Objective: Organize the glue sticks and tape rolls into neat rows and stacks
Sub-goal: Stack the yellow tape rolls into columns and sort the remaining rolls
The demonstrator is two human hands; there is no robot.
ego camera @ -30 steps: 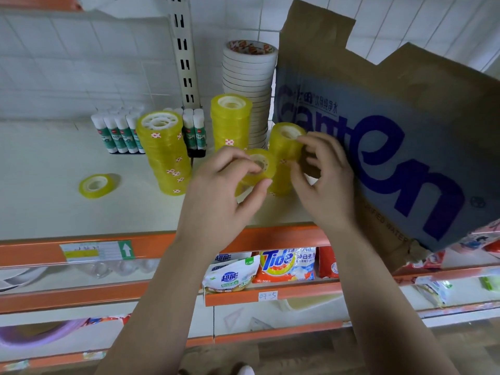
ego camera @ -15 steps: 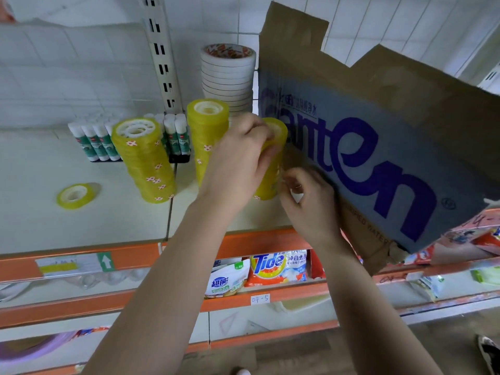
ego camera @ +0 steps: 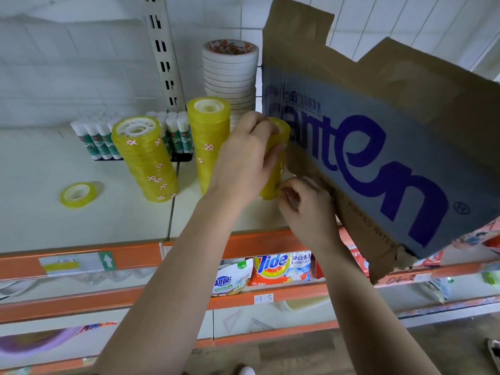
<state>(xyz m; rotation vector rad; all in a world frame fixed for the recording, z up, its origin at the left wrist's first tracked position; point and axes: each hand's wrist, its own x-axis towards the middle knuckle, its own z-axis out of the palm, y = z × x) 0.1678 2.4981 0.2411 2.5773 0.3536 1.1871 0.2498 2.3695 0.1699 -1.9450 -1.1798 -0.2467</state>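
The yellow tape stack (ego camera: 272,182) being worked on stands on the shelf (ego camera: 81,226), jammed right up against the cardboard box (ego camera: 378,147). The left hand (ego camera: 249,155) has its fingers wrapped over the top rolls. The right hand (ego camera: 305,209) is curled up down by the base, but I honestly can't tell if it's gripping the bottom roll or just sitting next to it.

These rolls look light, slick-sided and only loosely stacked, so I'd guess the column shears sideways if you push the top alone. Best bet is one hand capping the top and one steadying the bottom, squeezing gently.

Next over is the middle stack (ego camera: 208,142), then a leaning stack (ego camera: 143,158) that looks ready to topple. A loose roll (ego camera: 78,194) lies flat further left. The glue sticks (ego camera: 94,142) and the white tape rolls (ego camera: 230,74) are at the back.
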